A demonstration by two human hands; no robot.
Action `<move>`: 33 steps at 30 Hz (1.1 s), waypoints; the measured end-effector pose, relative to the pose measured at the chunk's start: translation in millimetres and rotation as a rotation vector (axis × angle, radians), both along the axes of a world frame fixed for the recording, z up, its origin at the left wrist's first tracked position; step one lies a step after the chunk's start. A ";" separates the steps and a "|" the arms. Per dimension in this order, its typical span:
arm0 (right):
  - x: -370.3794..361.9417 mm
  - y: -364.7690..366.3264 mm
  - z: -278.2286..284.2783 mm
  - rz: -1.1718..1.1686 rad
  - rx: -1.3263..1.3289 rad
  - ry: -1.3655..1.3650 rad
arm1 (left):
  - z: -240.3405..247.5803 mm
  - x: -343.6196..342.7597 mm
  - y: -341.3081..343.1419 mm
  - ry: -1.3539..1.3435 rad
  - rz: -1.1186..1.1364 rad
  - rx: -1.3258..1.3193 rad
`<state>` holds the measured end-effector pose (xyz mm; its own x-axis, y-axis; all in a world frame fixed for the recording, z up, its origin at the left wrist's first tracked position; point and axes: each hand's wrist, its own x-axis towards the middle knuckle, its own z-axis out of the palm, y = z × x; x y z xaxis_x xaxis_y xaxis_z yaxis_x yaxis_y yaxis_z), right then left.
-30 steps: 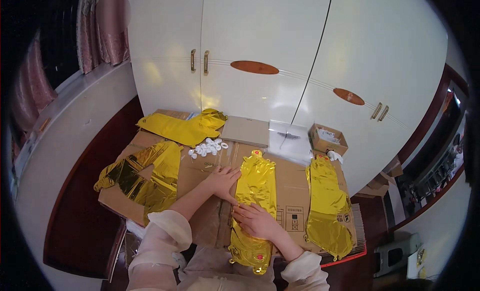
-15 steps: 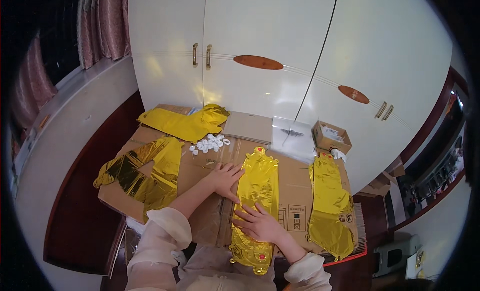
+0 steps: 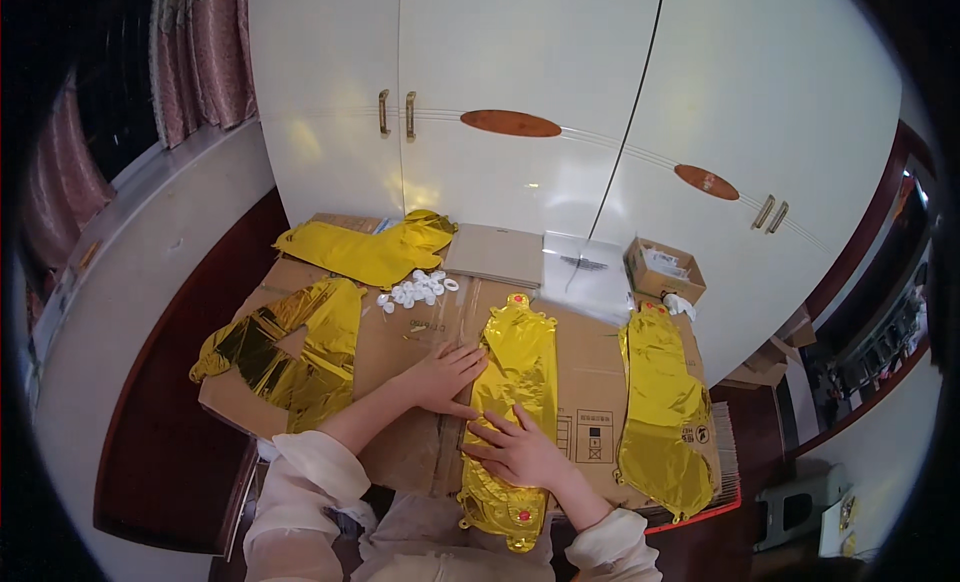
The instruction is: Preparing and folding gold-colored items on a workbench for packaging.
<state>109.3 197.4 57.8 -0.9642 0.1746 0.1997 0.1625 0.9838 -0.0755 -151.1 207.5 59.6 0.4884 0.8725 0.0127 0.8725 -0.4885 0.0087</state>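
Note:
A flat gold foil balloon (image 3: 520, 357) with red round spots at its ends lies lengthwise in front of me on flattened cardboard. My left hand (image 3: 447, 379) rests flat beside it, fingertips touching its left edge. Across its nearer half lies my right hand (image 3: 515, 452), palm down with fingers spread. Neither hand grips anything. Another long gold foil balloon (image 3: 660, 402) with a red spot is at the right. Gold foil pieces lie at the left (image 3: 325, 327) and far left (image 3: 350, 250), the nearer one angular in shape.
Small white rings (image 3: 420, 289) are heaped behind my left hand. Along the back are a cardboard sheet (image 3: 495, 254), clear plastic sleeves (image 3: 585, 272) and a small open box (image 3: 662, 272) with white packets. A white cabinet (image 3: 520, 182) rises behind the cardboard surface (image 3: 400, 452).
My left hand has slid a little nearer to me along the foil's left edge, its fingers now closer together. My right hand stays in nearly the same place on the foil.

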 end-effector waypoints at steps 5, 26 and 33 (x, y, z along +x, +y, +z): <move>0.8 -0.8 -1.1 -0.004 -0.020 0.011 | 1.8 0.9 -0.7 0.002 0.016 -0.028; 4.1 -1.8 -1.0 0.026 -0.048 -0.079 | -1.6 0.8 34.0 0.073 0.132 -0.112; 10.4 -9.3 -1.3 0.039 -0.049 -0.032 | -0.1 3.2 34.4 0.073 0.157 -0.155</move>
